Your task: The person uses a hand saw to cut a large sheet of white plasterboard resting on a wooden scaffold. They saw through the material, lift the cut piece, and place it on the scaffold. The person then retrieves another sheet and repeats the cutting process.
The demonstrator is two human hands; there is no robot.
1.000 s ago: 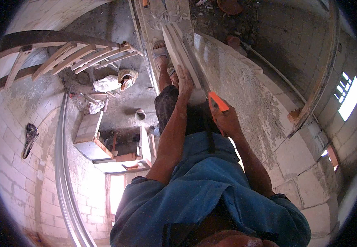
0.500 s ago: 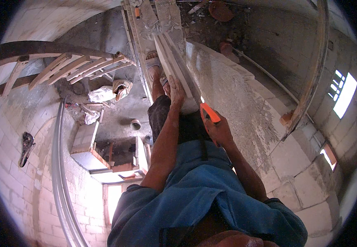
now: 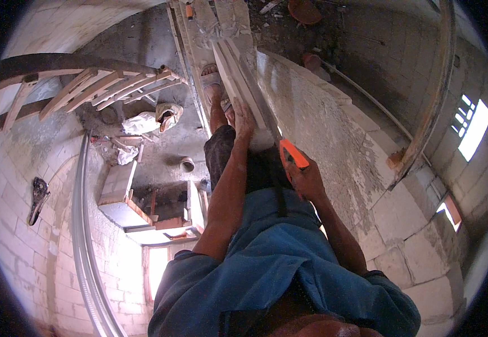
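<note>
One long pale block here, running away from the person, its near end right in front of the dark trousers. And there's the left hand on it, fingers extended and close together, laid along the block rather than wrapped round it. Over to the right hand, just off the near end: fingers curled tight round one orange-handled tool, the fingertips mostly out of my sight. The rest of that tool is hard to make out against the block's side.

Beyond, one sandalled foot shows clearly on a plank scattered with chips. Down on the floor to the left, containers: a white sack, a tan sack just beside it with a dark mouth, and one round pot. What any of the three holds, I can't tell. One reddish basin up at the far side, contents unclear too. Left again, one wooden ladder, at least five rungs in view, and below it long metal strips along the block wall.
</note>
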